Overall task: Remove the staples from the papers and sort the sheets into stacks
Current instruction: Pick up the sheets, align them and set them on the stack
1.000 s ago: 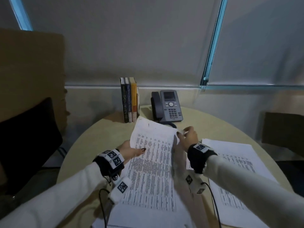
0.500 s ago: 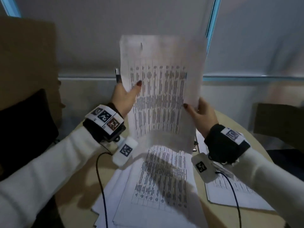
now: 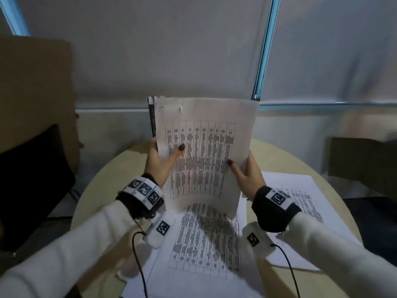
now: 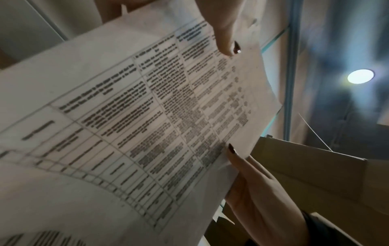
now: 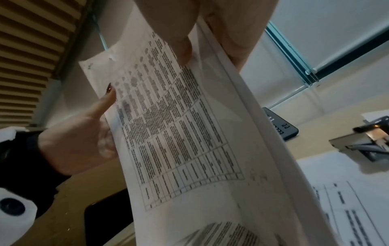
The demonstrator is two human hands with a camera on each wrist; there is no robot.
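Lowered a little since half a second ago, the sheet (image 3: 204, 155) is now upright in front of the person, above the tabletop (image 3: 103, 186). Its bottom edge curls toward a pile (image 3: 206, 239) of printed pages lying flat below. The left hand (image 3: 160, 163) pinches the sheet's left edge, thumb on the printed face. The right hand (image 3: 247, 175) pinches the right edge the same way. Both grips are clenched on the paper. Near the top left of the sheet is a small torn mark (image 3: 180, 109) where a staple may have been; no staple can be made out. A second pile (image 3: 300, 203) lies to the right. The sheet looks light and limp, bowing under its own weight, so holding both side edges seems wise. It would likely tear at the punched corner if tugged. A stapler (image 5: 362, 141) sits on the tabletop, beside the second pile.
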